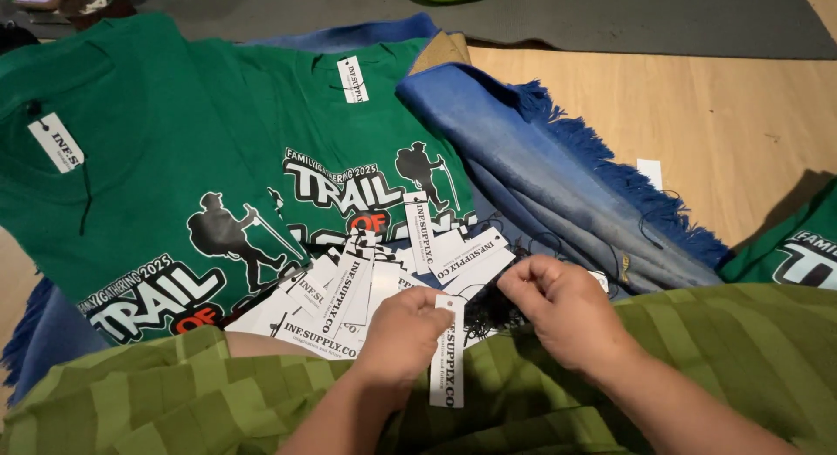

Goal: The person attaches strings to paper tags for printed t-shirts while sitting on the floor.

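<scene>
My left hand point(403, 333) pinches the top of a white paper hang tag point(448, 359) that dangles over a green striped cloth point(680, 333) on my lap. My right hand point(565, 311) is closed beside it, fingertips pinched at the tag's thin black string. Just beyond both hands lies a heap of several similar white tags point(366, 289) with tangled black strings. Two green printed T-shirts lie farther out: one at the left point(131, 193) and one at the centre point(288, 115), each with a white tag at the collar.
A folded blue fringed blanket point(540, 167) lies right of the shirts on a wooden floor point(732, 115). Another green shirt point(793, 246) shows at the right edge. A grey mat point(610, 15) lies at the back.
</scene>
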